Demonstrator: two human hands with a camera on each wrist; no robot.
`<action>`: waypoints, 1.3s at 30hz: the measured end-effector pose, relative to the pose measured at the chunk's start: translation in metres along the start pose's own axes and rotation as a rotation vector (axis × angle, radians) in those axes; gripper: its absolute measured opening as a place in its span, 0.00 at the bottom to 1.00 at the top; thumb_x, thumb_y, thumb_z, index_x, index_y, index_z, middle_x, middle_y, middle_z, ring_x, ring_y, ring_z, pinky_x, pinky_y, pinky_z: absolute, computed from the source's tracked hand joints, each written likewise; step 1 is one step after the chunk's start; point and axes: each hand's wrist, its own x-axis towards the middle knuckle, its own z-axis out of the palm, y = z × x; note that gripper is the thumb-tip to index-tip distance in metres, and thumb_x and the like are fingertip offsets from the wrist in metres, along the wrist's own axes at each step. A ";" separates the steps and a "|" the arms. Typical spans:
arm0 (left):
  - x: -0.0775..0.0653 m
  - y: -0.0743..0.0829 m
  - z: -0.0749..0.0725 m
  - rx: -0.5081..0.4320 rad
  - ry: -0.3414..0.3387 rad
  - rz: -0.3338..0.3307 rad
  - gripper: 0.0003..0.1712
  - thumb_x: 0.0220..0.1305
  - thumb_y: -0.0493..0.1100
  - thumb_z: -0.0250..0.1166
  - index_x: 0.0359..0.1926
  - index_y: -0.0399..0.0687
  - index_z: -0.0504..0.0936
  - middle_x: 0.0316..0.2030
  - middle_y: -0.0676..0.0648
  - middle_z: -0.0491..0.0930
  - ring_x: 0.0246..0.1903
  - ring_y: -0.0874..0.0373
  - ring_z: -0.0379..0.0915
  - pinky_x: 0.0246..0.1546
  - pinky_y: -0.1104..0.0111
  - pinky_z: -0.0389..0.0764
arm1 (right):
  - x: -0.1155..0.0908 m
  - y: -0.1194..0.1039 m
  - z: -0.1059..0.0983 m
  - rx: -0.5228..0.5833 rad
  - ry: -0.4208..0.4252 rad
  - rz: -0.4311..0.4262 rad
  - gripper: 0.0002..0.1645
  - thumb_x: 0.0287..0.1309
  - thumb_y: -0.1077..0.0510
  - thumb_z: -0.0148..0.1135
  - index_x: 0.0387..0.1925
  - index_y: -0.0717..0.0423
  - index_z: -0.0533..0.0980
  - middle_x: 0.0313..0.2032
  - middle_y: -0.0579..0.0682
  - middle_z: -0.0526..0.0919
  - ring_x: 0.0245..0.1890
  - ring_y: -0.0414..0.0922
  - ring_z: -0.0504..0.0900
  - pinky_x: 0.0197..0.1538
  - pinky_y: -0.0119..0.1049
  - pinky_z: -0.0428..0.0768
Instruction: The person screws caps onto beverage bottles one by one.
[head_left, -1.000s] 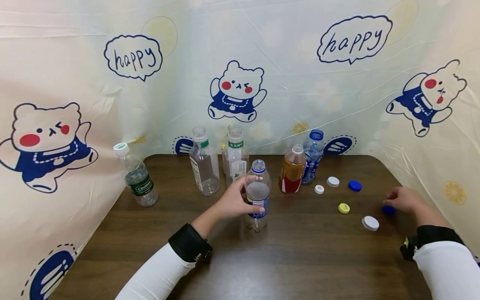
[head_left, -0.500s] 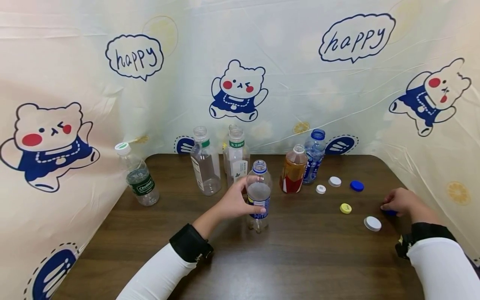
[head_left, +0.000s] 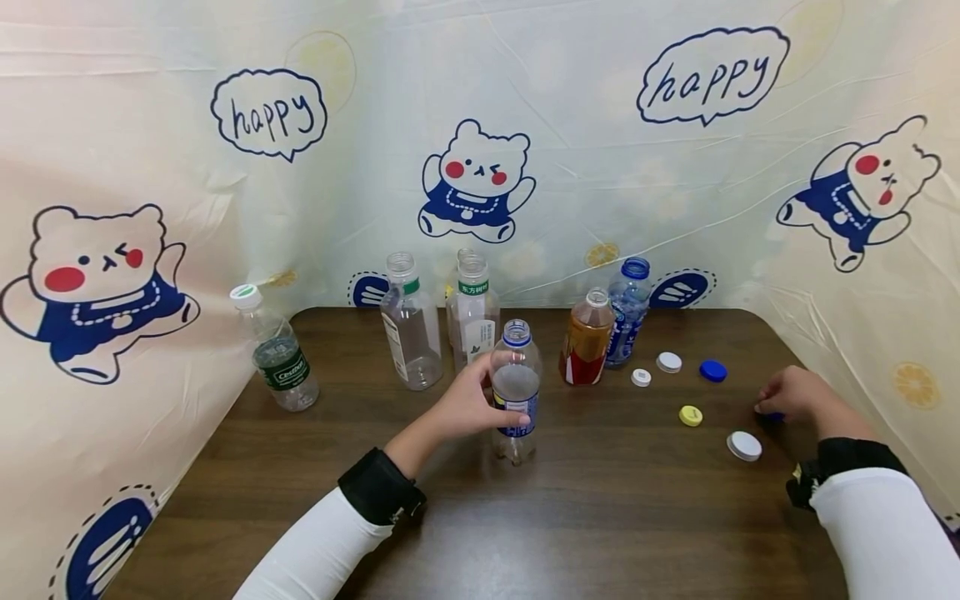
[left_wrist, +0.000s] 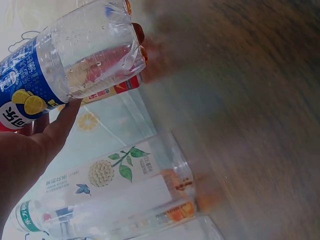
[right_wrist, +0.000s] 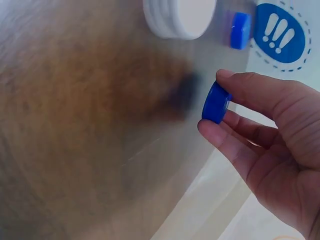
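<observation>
Right grip [head_left: 797, 393] pinching blue cap [right_wrist: 217, 103], right side of head frame; left grip [head_left: 471, 407] wrapped round upright clear bottle [head_left: 516, 382], just below centre! Yellow cap [head_left: 691, 416] on worktop [head_left: 600, 517], lower right.

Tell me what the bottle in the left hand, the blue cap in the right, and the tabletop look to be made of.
Bottle: probably glossy plastic; its wall is see-through, with highlights on its moulded base.
Blue cap: likely hard, opaque plastic; evenly coloured, with a slight sheen.
Tabletop: wood or wood-look laminate, satin; brown streaked grain and soft glare. I can't tell which.
</observation>
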 end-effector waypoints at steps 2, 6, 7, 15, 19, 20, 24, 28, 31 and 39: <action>0.000 -0.001 0.000 0.001 -0.001 -0.003 0.45 0.50 0.36 0.77 0.67 0.48 0.65 0.59 0.42 0.70 0.56 0.47 0.72 0.53 0.55 0.77 | 0.002 -0.007 -0.002 -0.002 0.017 -0.020 0.12 0.49 0.62 0.71 0.28 0.68 0.79 0.25 0.49 0.81 0.25 0.46 0.78 0.28 0.40 0.79; 0.000 0.002 -0.001 0.012 -0.002 -0.021 0.46 0.50 0.34 0.76 0.68 0.45 0.63 0.59 0.41 0.70 0.56 0.46 0.72 0.53 0.54 0.77 | 0.005 -0.026 -0.008 0.000 0.052 -0.070 0.13 0.52 0.62 0.70 0.32 0.70 0.80 0.27 0.51 0.84 0.28 0.47 0.80 0.30 0.40 0.80; -0.002 0.007 -0.001 0.012 -0.002 -0.016 0.45 0.50 0.34 0.76 0.68 0.44 0.64 0.59 0.41 0.71 0.56 0.46 0.72 0.53 0.54 0.77 | 0.006 -0.032 -0.010 0.001 0.053 -0.081 0.13 0.53 0.62 0.70 0.33 0.71 0.80 0.27 0.51 0.84 0.28 0.47 0.80 0.31 0.40 0.81; -0.008 0.018 -0.001 0.014 -0.004 -0.016 0.43 0.52 0.35 0.75 0.67 0.44 0.65 0.57 0.40 0.72 0.55 0.45 0.72 0.53 0.54 0.77 | 0.009 -0.080 -0.024 -0.047 0.043 -0.208 0.11 0.52 0.62 0.70 0.36 0.67 0.83 0.29 0.49 0.85 0.29 0.45 0.80 0.33 0.39 0.80; -0.012 0.030 -0.001 0.011 -0.017 -0.020 0.42 0.52 0.34 0.75 0.67 0.42 0.65 0.57 0.40 0.72 0.55 0.45 0.72 0.54 0.55 0.77 | 0.006 -0.110 -0.030 -0.082 0.024 -0.284 0.09 0.51 0.62 0.72 0.34 0.64 0.84 0.29 0.46 0.84 0.29 0.44 0.79 0.33 0.38 0.79; -0.012 0.030 -0.001 0.010 -0.017 -0.024 0.42 0.52 0.34 0.75 0.67 0.42 0.64 0.57 0.40 0.72 0.55 0.45 0.72 0.54 0.55 0.77 | 0.006 -0.118 -0.032 -0.096 0.022 -0.306 0.09 0.51 0.62 0.72 0.34 0.63 0.84 0.29 0.46 0.84 0.29 0.43 0.79 0.33 0.37 0.79; -0.012 0.031 -0.001 0.006 -0.015 -0.023 0.42 0.52 0.33 0.75 0.66 0.43 0.65 0.57 0.40 0.72 0.55 0.46 0.73 0.54 0.55 0.77 | 0.004 -0.149 -0.036 -0.129 0.030 -0.394 0.06 0.49 0.63 0.73 0.32 0.59 0.85 0.28 0.44 0.84 0.28 0.41 0.78 0.33 0.35 0.79; -0.011 0.031 0.000 0.011 -0.017 -0.019 0.42 0.52 0.34 0.75 0.66 0.42 0.65 0.56 0.41 0.73 0.55 0.46 0.73 0.53 0.55 0.77 | 0.000 -0.182 -0.041 -0.155 0.027 -0.450 0.06 0.49 0.63 0.73 0.32 0.55 0.86 0.30 0.44 0.84 0.30 0.40 0.79 0.35 0.35 0.80; -0.010 0.031 0.000 0.018 -0.018 -0.011 0.42 0.52 0.34 0.75 0.66 0.41 0.65 0.56 0.40 0.73 0.54 0.46 0.73 0.53 0.56 0.77 | -0.004 -0.211 -0.046 -0.169 0.018 -0.495 0.06 0.49 0.61 0.74 0.33 0.53 0.86 0.32 0.45 0.84 0.31 0.40 0.80 0.37 0.36 0.81; -0.011 0.037 0.002 0.027 -0.017 -0.014 0.40 0.53 0.34 0.74 0.65 0.41 0.66 0.56 0.40 0.72 0.54 0.45 0.73 0.53 0.55 0.77 | -0.012 -0.283 -0.062 -0.140 -0.031 -0.709 0.08 0.52 0.63 0.73 0.37 0.55 0.86 0.37 0.46 0.84 0.37 0.43 0.82 0.41 0.38 0.83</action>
